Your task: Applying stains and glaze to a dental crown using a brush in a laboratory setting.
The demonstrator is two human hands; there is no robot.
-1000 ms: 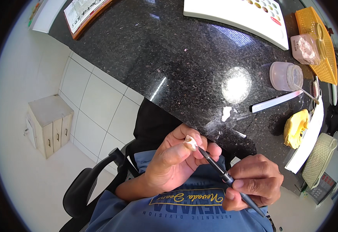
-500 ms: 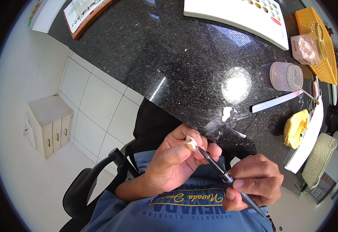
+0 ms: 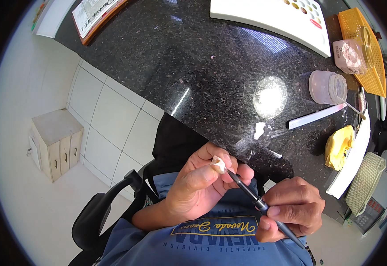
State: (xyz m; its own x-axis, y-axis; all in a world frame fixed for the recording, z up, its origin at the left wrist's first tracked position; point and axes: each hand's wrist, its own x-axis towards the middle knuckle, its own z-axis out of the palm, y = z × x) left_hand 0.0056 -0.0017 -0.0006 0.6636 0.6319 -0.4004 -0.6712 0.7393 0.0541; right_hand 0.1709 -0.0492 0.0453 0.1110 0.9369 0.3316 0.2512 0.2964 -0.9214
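Between the thumb and fingertips of my left hand (image 3: 198,181) is a small white tooth-shaped piece (image 3: 218,164), with a tan hollow in it. My right hand (image 3: 293,208) is closed round the barrel of a slim dark pen-like brush (image 3: 248,191). The narrow dark tip of the brush points up and left and meets or nearly meets the white piece; actual contact cannot be made out. Both hands are close to my body, just off the near edge of the black speckled counter (image 3: 193,75).
On the counter's right are a jar (image 3: 324,86) with a thin stick, a white strip-like tool (image 3: 315,117), a yellow lump (image 3: 339,146) and an orange basket (image 3: 355,22). A white palette (image 3: 268,17) lies at the back. Left stands a chair armrest (image 3: 96,217).
Almost nothing differs. Both hands, the white piece and the brush keep nearly the same position.
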